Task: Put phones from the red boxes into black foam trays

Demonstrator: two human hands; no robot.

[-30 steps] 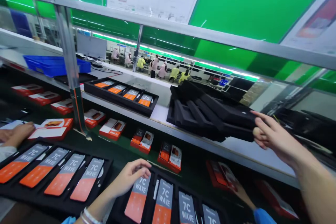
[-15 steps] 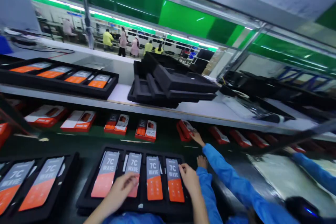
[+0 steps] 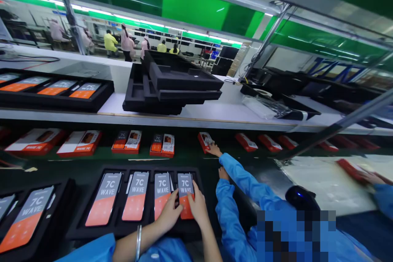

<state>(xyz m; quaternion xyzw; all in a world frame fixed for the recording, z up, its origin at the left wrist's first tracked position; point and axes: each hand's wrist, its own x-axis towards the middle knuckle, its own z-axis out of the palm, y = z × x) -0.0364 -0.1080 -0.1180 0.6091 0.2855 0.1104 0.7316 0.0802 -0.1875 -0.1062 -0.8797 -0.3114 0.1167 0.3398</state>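
Observation:
A black foam tray (image 3: 76,231) lies in front of me with several "7C WAVE" phones in its slots. Both my hands meet at the rightmost phone (image 3: 185,183). My left hand (image 3: 170,215) is curled at that phone's left edge, thumb on its orange lower part. My right hand (image 3: 197,208) grips the right edge, thumb on the screen and fingers along the side. The phone lies in its slot. Blue sleeves cover my forearms, and a bangle sits on my left wrist.
A co-worker's blue sleeve (image 3: 242,180) reaches from the right to a red box (image 3: 205,140) on the green belt (image 3: 184,159), which carries more boxes. Above on the white shelf are a stack of empty black trays (image 3: 172,86) and a filled tray (image 3: 101,94). Another tray (image 3: 58,208) lies at my left.
My right hand left the stack of black trays on the shelf and came down to the phone tray. Both hands moved to the rightmost phone. The view swung right.

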